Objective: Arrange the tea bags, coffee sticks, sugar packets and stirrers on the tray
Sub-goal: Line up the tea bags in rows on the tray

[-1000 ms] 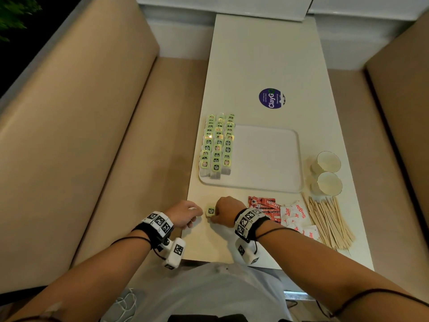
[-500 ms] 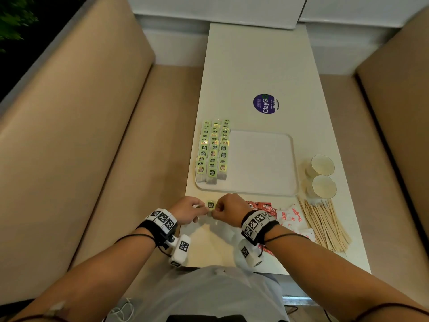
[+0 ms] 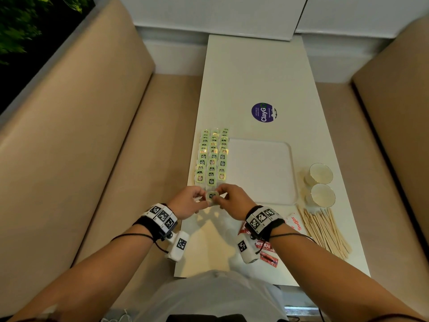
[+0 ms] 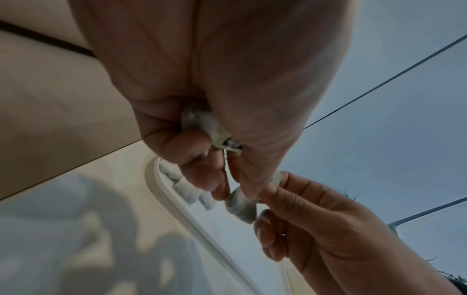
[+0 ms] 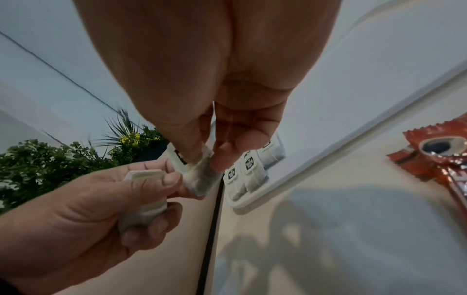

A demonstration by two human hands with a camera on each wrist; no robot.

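White table [image 3: 255,73] runs between two beige padded benches, left bench [image 3: 69,135] and right bench [image 3: 394,117]. Round purple ClayGo sticker [image 3: 264,112] on the tabletop, far side. Two paper cups [image 3: 321,184] lying on their sides near the right edge, mouths toward camera, touching. Green plants [image 5: 63,159] past the left bench. White wall panels [image 3: 220,12] behind the table.

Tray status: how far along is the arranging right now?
Done: three rows of tea bags fill the tray's left side. In hand: the left hand and right hand pinch another tea bag at the tray's near edge. Left: coffee sticks, sugar packets and stirrers lie on the table.
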